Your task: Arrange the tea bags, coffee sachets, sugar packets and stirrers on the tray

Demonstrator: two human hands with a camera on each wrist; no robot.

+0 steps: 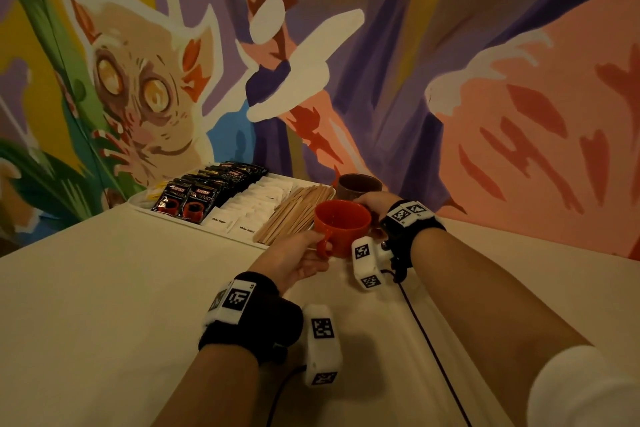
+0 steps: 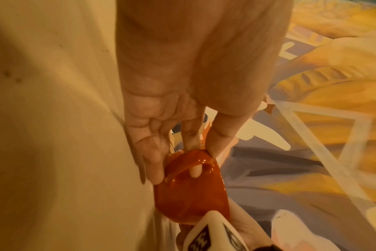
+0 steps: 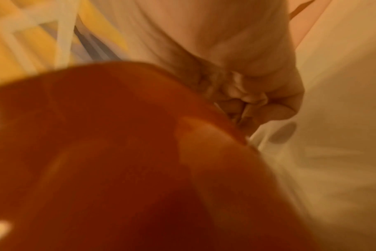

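Note:
A white tray [image 1: 138,202] stands against the painted wall. On it, from left to right, lie yellow tea bags [image 1: 155,189], black coffee sachets [image 1: 207,191], white sugar packets [image 1: 256,205] and wooden stirrers [image 1: 298,212]. Just in front of the tray's right end my left hand [image 1: 304,253] holds a red cup [image 1: 343,226] by its handle, with one finger through the loop [image 2: 195,170]. My right hand [image 1: 372,203] has its fingers [image 3: 258,105] curled against the far side of the red cup [image 3: 118,152].
A brown cup [image 1: 360,184] stands behind the red one, next to the tray's right end and close to the wall. The cream tabletop [image 1: 121,288] stretches toward me on the left. A thin cable [image 1: 426,333] runs along my right arm.

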